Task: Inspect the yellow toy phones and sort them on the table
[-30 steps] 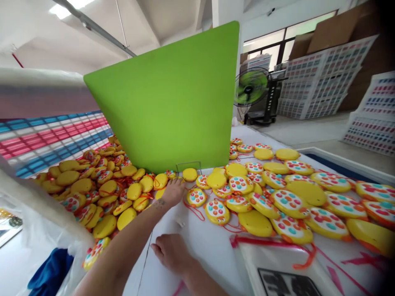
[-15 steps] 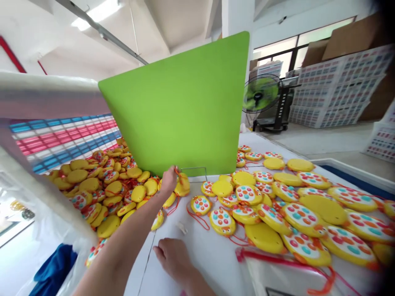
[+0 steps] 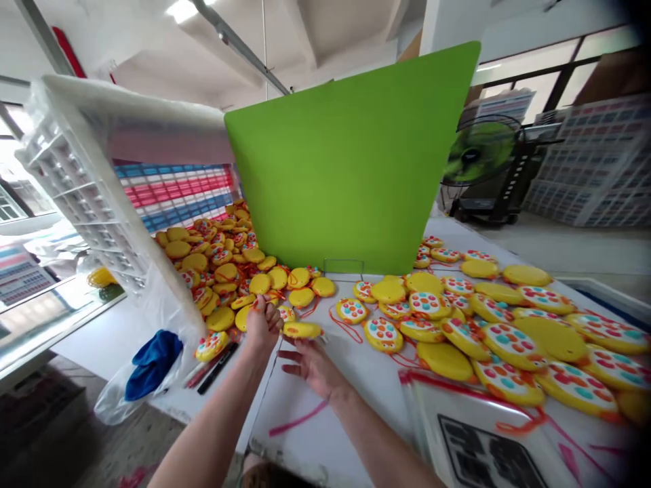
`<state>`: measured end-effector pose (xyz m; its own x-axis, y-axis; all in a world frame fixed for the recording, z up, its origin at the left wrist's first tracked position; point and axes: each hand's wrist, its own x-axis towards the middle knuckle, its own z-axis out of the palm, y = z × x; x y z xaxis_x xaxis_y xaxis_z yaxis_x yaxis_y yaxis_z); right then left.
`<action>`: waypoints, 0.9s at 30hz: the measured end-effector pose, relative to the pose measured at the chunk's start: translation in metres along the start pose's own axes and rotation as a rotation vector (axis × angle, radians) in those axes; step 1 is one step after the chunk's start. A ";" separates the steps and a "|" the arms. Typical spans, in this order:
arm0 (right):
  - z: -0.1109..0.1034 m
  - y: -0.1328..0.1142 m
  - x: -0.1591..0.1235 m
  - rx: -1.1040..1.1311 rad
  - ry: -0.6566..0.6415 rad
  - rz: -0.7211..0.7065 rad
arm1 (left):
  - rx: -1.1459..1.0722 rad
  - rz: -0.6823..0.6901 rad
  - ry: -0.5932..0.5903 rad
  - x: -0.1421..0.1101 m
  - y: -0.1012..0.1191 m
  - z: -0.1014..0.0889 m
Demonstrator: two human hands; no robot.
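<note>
The left hand's (image 3: 263, 327) fingers are curled together, contents unclear; the right hand's (image 3: 315, 369) are apart below a yellow toy (image 3: 302, 330) over the desk (image 3: 289, 413). Light support underneath, clear of loose cords (image 3: 346, 328), should steady it.

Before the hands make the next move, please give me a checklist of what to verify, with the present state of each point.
1. Left hand closed: ok, fingers curled in.
2. Cord inside the left grip: cannot tell, the fingers hide it.
3. Right hand open: ok, fingers spread just below the nearest yellow toy.
4. That toy firmly supported: cannot tell.
5. Surface near the right wrist free of scraps: not ok, a pink strip lies there.
</note>
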<state>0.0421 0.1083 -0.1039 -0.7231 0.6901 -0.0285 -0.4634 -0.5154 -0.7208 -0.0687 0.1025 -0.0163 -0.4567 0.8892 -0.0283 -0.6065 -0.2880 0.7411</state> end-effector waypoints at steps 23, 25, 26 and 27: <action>-0.028 0.004 -0.024 -0.267 0.456 -0.260 | 0.330 -0.150 -0.169 -0.061 -0.067 -0.081; -0.029 0.004 -0.025 -0.262 0.448 -0.248 | 0.280 -0.220 -0.220 -0.064 -0.066 -0.083; -0.029 0.004 -0.025 -0.268 0.442 -0.241 | 0.218 -0.263 -0.256 -0.065 -0.065 -0.084; -0.029 0.005 -0.026 -0.278 0.438 -0.236 | 0.144 -0.300 -0.291 -0.066 -0.064 -0.085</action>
<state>0.0732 0.1030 -0.1265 -0.3085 0.9473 -0.0865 -0.3917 -0.2093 -0.8960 -0.0550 0.0323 -0.1183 -0.0598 0.9948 -0.0819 -0.5778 0.0324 0.8155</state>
